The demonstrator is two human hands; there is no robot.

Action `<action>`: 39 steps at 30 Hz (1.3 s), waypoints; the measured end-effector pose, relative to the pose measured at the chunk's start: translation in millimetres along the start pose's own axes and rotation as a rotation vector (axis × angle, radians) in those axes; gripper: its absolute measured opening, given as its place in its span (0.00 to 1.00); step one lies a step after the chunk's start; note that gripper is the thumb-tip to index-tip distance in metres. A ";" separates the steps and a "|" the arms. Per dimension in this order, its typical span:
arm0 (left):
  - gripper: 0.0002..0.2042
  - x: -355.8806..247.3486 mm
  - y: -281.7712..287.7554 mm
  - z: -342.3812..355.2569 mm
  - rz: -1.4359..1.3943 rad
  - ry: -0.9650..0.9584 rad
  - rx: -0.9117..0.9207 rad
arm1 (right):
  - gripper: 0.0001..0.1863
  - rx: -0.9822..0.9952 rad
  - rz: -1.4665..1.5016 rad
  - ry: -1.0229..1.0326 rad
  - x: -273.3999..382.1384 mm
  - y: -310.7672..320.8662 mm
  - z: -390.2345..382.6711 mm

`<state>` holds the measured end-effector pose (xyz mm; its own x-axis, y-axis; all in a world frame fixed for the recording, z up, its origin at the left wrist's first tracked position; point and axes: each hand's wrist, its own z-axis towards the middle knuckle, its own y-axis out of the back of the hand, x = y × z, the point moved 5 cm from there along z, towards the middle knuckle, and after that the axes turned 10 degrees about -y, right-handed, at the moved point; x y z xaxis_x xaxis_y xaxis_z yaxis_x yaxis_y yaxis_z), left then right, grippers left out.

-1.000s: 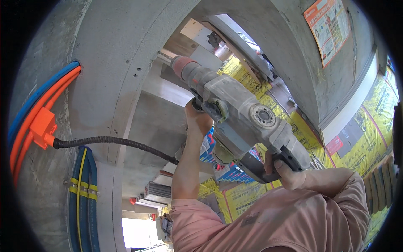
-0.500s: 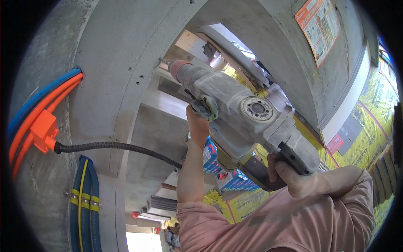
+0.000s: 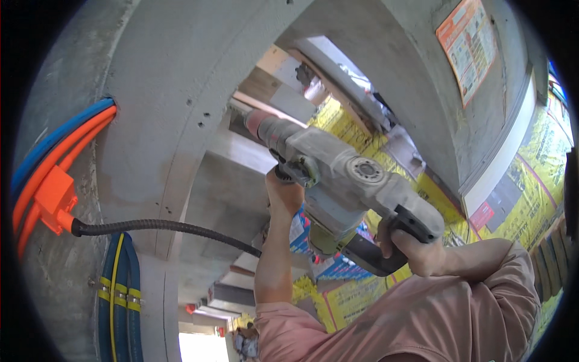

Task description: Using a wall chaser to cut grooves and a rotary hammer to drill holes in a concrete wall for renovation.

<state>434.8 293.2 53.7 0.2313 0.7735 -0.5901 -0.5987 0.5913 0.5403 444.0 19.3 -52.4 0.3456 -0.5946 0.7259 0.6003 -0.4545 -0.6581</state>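
Observation:
A large, dusty grey rotary hammer drill [image 3: 329,157] lies diagonally across the middle of the view, its pink-red chuck collar [image 3: 253,123] toward the upper left. My left hand [image 3: 283,193] is closed on the side handle behind the chuck, which partly hides my fingers. My right hand [image 3: 416,250] is wrapped round the black rear handle at the lower right end, with the thumb on it. I see no bit clearly at the chuck. My pink sleeves and shirt fill the lower right.
A concrete wall [image 3: 66,84] at left carries orange and blue conduits, an orange box [image 3: 54,199], a black corrugated hose [image 3: 151,224] and banded blue pipes [image 3: 123,301]. A beam [image 3: 169,72], a poster [image 3: 467,51] on concrete and yellow printed sheeting [image 3: 531,175] surround the drill.
The framing has shifted slightly. The drill's front end sits lower in the picture than before, and its rear has moved a little left since half a second ago. Both hands stay on it.

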 end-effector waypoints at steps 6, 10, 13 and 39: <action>0.13 7.5 -20.9 8.5 -0.645 0.272 -0.029 | 0.12 0.150 -0.178 0.187 -24.5 23.5 -6.1; 0.13 16.3 -37.4 14.6 -0.769 0.308 0.047 | 0.11 0.061 -0.045 0.099 -30.9 35.1 -11.7; 0.16 20.9 -43.9 17.8 -0.995 0.351 0.127 | 0.08 0.065 -0.392 0.381 -10.5 29.2 -2.9; 0.06 57.8 0.9 70.5 0.510 -0.026 -0.058 | 0.10 0.189 0.081 0.063 -55.0 36.2 101.0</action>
<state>501.7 354.5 62.4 -0.0826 0.9663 -0.2439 -0.6815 0.1238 0.7213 519.5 102.6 -95.9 0.3560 -0.6676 0.6539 0.6987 -0.2745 -0.6607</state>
